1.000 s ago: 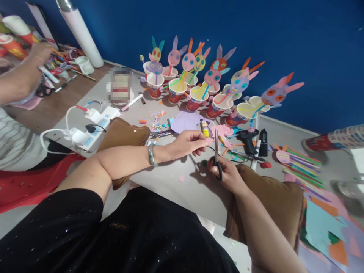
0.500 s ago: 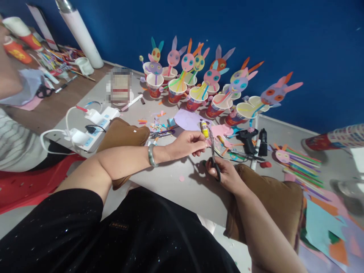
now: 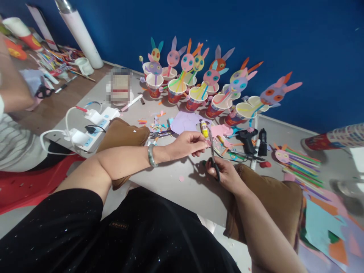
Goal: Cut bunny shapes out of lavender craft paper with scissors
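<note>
My left hand [image 3: 191, 144] is closed in a pinch on a small piece of pink paper [image 3: 208, 143], most of it hidden by the fingers. Black-handled scissors [image 3: 215, 169] are in my right hand [image 3: 226, 174], their blades pointing up and away beside the pinched paper. Whether the blades touch the paper I cannot tell. Just beyond the blades is a yellow glue tube [image 3: 204, 129]. A purple paper sheet [image 3: 184, 122] lies behind my left hand, and a small pink paper disc [image 3: 181, 178] rests on the table in front of it.
Several paper cups with rabbit faces [image 3: 198, 99] line the blue wall. To the right are a black glue gun [image 3: 247, 141], coloured sticks [image 3: 305, 167] and a brown cushion [image 3: 270, 201]. A power strip [image 3: 99, 129] sits left, near a co-worker's arm [image 3: 14, 89].
My hands and the scissors have barely moved. The purple sheet has slid slightly left. On the far left, the co-worker's arm has shifted.
</note>
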`<action>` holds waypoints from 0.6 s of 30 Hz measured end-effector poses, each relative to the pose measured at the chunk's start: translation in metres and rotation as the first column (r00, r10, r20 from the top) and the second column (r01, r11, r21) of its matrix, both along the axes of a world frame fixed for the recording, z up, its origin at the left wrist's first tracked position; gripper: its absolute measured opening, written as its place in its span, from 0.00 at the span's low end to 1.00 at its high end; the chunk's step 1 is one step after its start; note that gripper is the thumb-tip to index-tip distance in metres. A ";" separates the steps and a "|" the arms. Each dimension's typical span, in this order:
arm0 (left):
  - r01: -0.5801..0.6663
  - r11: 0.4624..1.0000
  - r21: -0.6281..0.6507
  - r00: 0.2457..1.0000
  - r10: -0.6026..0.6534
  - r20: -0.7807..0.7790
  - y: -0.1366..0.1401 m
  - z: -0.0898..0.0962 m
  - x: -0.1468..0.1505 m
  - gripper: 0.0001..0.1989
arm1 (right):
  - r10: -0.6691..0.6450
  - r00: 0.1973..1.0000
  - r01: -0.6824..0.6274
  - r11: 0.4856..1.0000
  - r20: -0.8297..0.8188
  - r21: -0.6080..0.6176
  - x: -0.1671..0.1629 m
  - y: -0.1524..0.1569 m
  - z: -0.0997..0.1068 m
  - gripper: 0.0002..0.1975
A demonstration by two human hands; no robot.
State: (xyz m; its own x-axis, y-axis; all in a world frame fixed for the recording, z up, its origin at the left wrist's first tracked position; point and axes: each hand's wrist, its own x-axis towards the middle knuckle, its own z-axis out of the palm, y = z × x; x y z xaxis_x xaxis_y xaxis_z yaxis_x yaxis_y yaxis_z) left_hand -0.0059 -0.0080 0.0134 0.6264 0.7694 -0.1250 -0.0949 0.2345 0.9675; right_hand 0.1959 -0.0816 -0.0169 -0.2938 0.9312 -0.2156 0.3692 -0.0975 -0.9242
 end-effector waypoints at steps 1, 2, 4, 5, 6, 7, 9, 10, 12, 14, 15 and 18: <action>0.000 1.000 -0.003 1.000 0.000 -0.001 0.000 0.000 0.000 0.05 | -0.003 1.000 0.003 1.000 0.003 -0.003 -0.001 0.000 0.001 0.25; -0.002 1.000 -0.005 1.000 0.002 -0.002 0.000 0.001 0.000 0.05 | -0.005 1.000 0.006 1.000 0.005 -0.006 -0.001 0.000 0.002 0.25; -0.012 1.000 -0.006 1.000 0.012 -0.004 0.000 0.001 0.001 0.05 | -0.006 1.000 0.006 1.000 0.002 -0.012 -0.002 0.000 0.004 0.25; -0.016 1.000 -0.005 1.000 0.016 -0.005 0.000 0.001 0.001 0.05 | -0.005 1.000 0.005 1.000 0.001 -0.014 -0.002 0.000 0.004 0.25; -0.019 1.000 -0.001 1.000 0.019 -0.005 0.000 0.001 0.001 0.05 | -0.003 1.000 0.003 1.000 0.002 -0.015 -0.002 0.000 0.005 0.25; -0.021 1.000 0.004 1.000 0.021 -0.006 0.000 0.001 0.001 0.05 | -0.002 1.000 0.002 1.000 0.003 -0.014 -0.002 0.000 0.005 0.25; -0.021 1.000 0.021 1.000 0.021 -0.010 0.000 0.001 0.001 0.06 | -0.005 1.000 0.006 1.000 0.008 -0.015 -0.002 0.000 0.004 0.24; -0.020 0.999 0.032 1.000 0.020 -0.013 0.000 0.001 0.000 0.07 | -0.007 1.000 0.007 1.000 0.008 -0.016 -0.002 0.000 0.004 0.24; -0.016 0.999 0.050 1.000 0.017 -0.022 0.000 0.000 0.000 0.07 | -0.009 1.000 0.009 1.000 0.003 -0.023 -0.002 0.000 0.004 0.24; -0.011 0.998 0.056 1.000 0.013 -0.027 0.000 0.000 0.000 0.07 | -0.012 1.000 0.012 0.999 -0.004 -0.029 -0.002 0.000 0.004 0.24; -0.011 0.998 0.055 1.000 0.012 -0.029 0.000 0.000 0.000 0.07 | -0.012 1.000 0.012 0.999 -0.003 -0.030 -0.002 0.000 0.004 0.24; -0.009 0.999 0.051 0.999 0.011 -0.032 0.000 0.000 -0.001 0.07 | -0.008 1.000 0.009 1.000 0.006 -0.025 -0.002 0.000 0.004 0.24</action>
State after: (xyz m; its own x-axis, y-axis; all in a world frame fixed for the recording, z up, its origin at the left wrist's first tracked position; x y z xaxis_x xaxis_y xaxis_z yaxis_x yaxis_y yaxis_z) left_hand -0.0065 -0.0078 0.0136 0.6152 0.7812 -0.1057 -0.0657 0.1845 0.9806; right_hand 0.1940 -0.0813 -0.0130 -0.2847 0.9278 -0.2409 0.3735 -0.1241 -0.9193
